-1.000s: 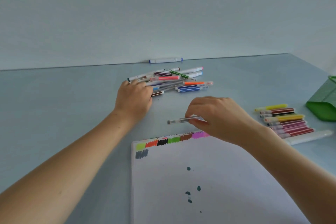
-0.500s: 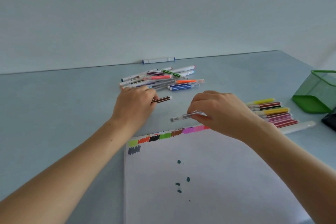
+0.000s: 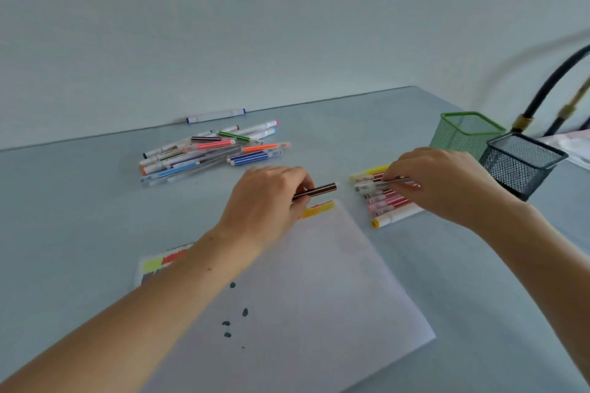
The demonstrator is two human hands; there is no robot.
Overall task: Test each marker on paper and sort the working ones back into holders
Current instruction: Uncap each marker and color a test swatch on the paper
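1. Your left hand (image 3: 271, 201) has its grip around a brown striped marker (image 3: 316, 192), fingers curled on the barrel; the free end points right, above the top edge of the paper (image 3: 319, 281).
2. Your right hand (image 3: 447, 182) has its grip pinching a clear grey pen (image 3: 394, 182), held just over the row of markers (image 3: 384, 198) lying side by side on the table (image 3: 79, 217), right of the paper.
3. Paper: colour swatches along the top edge, yellow and orange visible near your left hand, yellow-green and red at the left corner. A few dark teal dots sit lower down.
4. A loose pile of markers (image 3: 207, 153) lies at the far left of the table. One white marker (image 3: 215, 115) rests apart, against the wall.
5. Green mesh holder (image 3: 463, 134) and black mesh holder (image 3: 520, 166) stand at the right, touching or nearly so; contents cannot be told.
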